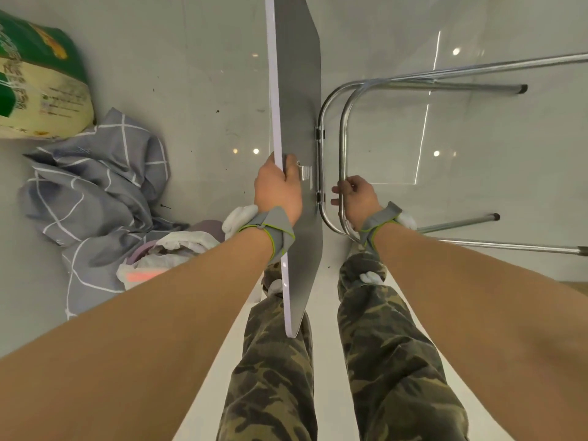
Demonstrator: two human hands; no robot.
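The tabletop (296, 90) is held on edge over the floor (191, 74), with its grey underside turned right and its white rim turned left. Its near end hangs in front of the trousers (273, 377). Whether any edge rests on the floor cannot be told. Two chrome hoops are hinged to the underside. The outer frame (320, 154) lies close to the board, and the inner frame (342, 138) is swung slightly off it, its legs running out to the right.

A finger could be pinched between the two hoops, or between hoop and board, if the inner frame were swung shut while a hand is wrapped round its tube. The board is steadied at one thin rim only, so it could tip or twist out of the hand, the more so if the loose legs swung under their own weight. If the board were carried leftward, the bedding (98, 186) heaped on the floor could be snagged or trodden on.

The left grip (277, 189) is clenched over the upper rim of the tabletop, with the thumb on the white side and the fingers on the underside just beside a small metal clip (304, 173). The right grip (358, 197) is clenched round the tube of the inner frame near its bend, and its fingertips point toward the outer frame.
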